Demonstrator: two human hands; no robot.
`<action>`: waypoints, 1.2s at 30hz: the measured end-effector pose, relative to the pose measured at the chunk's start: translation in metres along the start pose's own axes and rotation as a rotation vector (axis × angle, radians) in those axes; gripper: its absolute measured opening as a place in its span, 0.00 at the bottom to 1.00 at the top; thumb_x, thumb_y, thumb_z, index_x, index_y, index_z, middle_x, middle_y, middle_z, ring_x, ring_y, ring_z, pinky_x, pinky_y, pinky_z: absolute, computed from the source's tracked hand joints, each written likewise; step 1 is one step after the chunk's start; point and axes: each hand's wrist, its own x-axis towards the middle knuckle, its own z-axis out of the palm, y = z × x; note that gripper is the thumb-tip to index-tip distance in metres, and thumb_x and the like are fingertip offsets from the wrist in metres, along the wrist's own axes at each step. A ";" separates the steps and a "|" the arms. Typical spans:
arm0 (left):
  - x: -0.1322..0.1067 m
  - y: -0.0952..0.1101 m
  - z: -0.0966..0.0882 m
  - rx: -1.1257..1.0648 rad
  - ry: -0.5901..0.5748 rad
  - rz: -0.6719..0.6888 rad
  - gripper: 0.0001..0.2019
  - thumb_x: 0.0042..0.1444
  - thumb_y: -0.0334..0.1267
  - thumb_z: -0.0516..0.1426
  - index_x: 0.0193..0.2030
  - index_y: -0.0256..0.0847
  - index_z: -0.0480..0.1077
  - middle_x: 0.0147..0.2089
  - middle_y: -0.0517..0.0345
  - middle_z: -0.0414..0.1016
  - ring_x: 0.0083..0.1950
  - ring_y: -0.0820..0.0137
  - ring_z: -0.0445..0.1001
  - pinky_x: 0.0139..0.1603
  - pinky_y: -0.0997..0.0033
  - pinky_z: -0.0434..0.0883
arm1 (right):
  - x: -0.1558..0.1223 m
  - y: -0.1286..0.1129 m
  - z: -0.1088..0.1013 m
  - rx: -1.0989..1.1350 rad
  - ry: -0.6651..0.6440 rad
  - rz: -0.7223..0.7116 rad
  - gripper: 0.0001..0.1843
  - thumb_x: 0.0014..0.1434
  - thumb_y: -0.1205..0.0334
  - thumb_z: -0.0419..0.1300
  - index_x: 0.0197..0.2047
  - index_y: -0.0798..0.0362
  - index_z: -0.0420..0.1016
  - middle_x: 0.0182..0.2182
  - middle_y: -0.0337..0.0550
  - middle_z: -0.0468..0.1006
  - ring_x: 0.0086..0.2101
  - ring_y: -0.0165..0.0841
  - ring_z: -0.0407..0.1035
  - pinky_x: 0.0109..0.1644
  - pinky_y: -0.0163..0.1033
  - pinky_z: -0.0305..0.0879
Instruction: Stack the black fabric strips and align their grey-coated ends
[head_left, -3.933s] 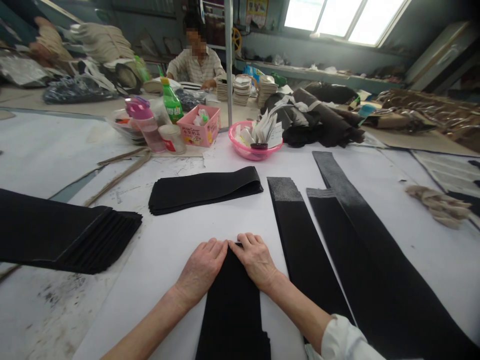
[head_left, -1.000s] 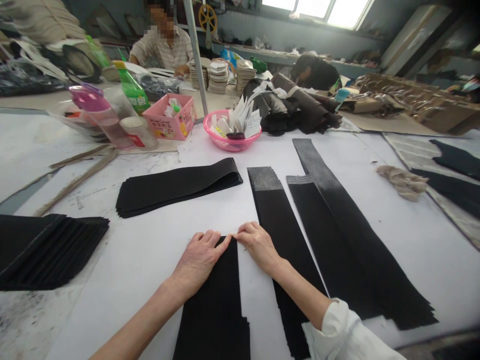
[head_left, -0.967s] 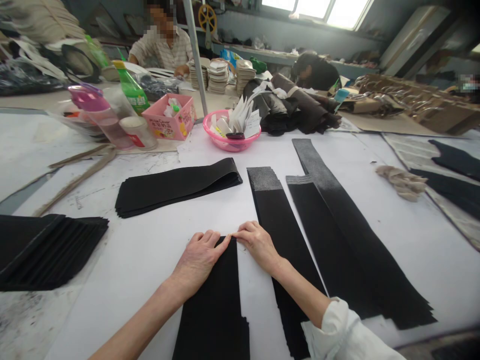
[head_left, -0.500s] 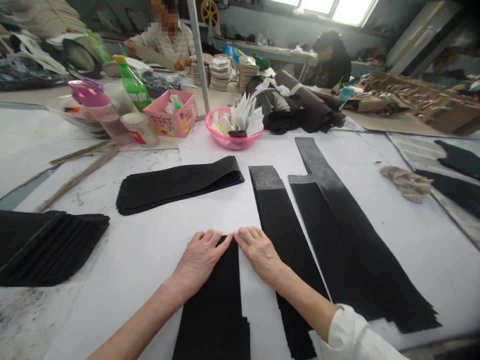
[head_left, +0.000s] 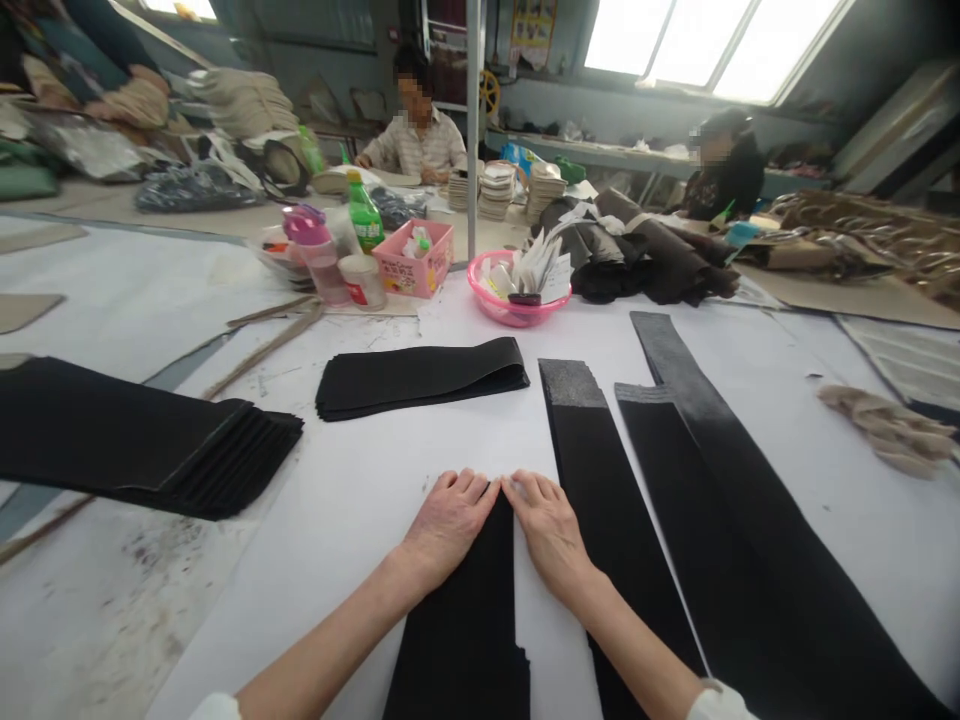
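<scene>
A black fabric strip [head_left: 469, 620] lies lengthwise in front of me on the white table, its near end cut off by the picture's lower edge. At its far end, my left hand [head_left: 454, 520] is closed on the left corner, fingers curled over the edge. My right hand [head_left: 547, 530] pinches the right corner. The two thumbs nearly meet there, and the fingertips are partly hidden. Right of my right hand lie a stack of black strips with a grey end [head_left: 574, 385] and another overlapping black pile [head_left: 705, 470].
A folded black stack [head_left: 420, 375] lies beyond my hands; a thicker black stack [head_left: 150, 430] is at left. Farther back are a pink basket [head_left: 517, 315] with papers, a pink box [head_left: 416, 265] and a green bottle [head_left: 365, 215]. Beige cloth pieces [head_left: 889, 425] lie right. People sit across the table.
The camera view has turned left and tilted up, so the table's things appear farther right. Both my hands stay at the strip's far end, with their grip much the same.
</scene>
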 end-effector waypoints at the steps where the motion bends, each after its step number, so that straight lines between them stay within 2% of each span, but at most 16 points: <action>1: -0.001 0.000 0.002 0.010 0.005 -0.006 0.19 0.62 0.29 0.51 0.60 0.36 0.62 0.47 0.52 0.70 0.48 0.62 0.68 0.49 0.62 0.66 | 0.000 -0.001 0.003 -0.024 0.005 -0.019 0.23 0.64 0.74 0.53 0.61 0.54 0.63 0.54 0.52 0.68 0.54 0.43 0.60 0.58 0.49 0.61; 5: -0.009 -0.002 0.006 0.027 0.011 -0.029 0.19 0.61 0.25 0.49 0.59 0.31 0.62 0.50 0.49 0.70 0.52 0.61 0.67 0.52 0.61 0.66 | 0.000 -0.003 0.007 -0.068 0.014 -0.050 0.25 0.62 0.76 0.53 0.62 0.57 0.63 0.55 0.54 0.68 0.55 0.44 0.60 0.60 0.50 0.60; 10: -0.022 -0.014 0.008 0.039 0.016 -0.061 0.20 0.61 0.23 0.48 0.59 0.32 0.63 0.53 0.48 0.70 0.57 0.59 0.66 0.55 0.59 0.66 | 0.000 -0.003 0.005 -0.076 0.007 -0.035 0.23 0.63 0.75 0.52 0.62 0.57 0.63 0.54 0.53 0.68 0.55 0.43 0.60 0.60 0.49 0.61; 19: -0.039 -0.033 0.012 0.056 0.018 -0.098 0.21 0.58 0.23 0.50 0.58 0.30 0.66 0.56 0.43 0.70 0.58 0.57 0.67 0.58 0.57 0.66 | -0.003 -0.003 0.005 -0.055 -0.012 -0.008 0.24 0.64 0.75 0.51 0.63 0.56 0.61 0.55 0.51 0.67 0.55 0.42 0.59 0.61 0.49 0.59; 25: -0.048 -0.033 0.014 0.084 0.070 -0.128 0.21 0.57 0.22 0.50 0.57 0.29 0.67 0.56 0.42 0.71 0.58 0.56 0.68 0.59 0.57 0.67 | -0.002 -0.010 0.002 -0.072 0.001 0.034 0.23 0.64 0.74 0.50 0.61 0.54 0.63 0.53 0.51 0.68 0.53 0.40 0.61 0.58 0.47 0.61; 30: -0.048 -0.031 0.013 0.091 0.078 -0.138 0.20 0.57 0.22 0.50 0.57 0.29 0.67 0.55 0.42 0.71 0.58 0.56 0.68 0.58 0.57 0.68 | 0.010 -0.026 0.003 -0.117 0.031 0.053 0.25 0.63 0.72 0.54 0.62 0.43 0.63 0.52 0.51 0.68 0.51 0.43 0.62 0.55 0.48 0.62; 36: -0.050 -0.034 0.012 0.048 0.081 -0.172 0.20 0.58 0.22 0.49 0.57 0.31 0.67 0.56 0.42 0.71 0.58 0.57 0.68 0.59 0.56 0.68 | 0.005 -0.024 0.004 -0.103 0.025 0.030 0.26 0.62 0.73 0.53 0.62 0.46 0.63 0.55 0.52 0.67 0.54 0.43 0.61 0.56 0.49 0.61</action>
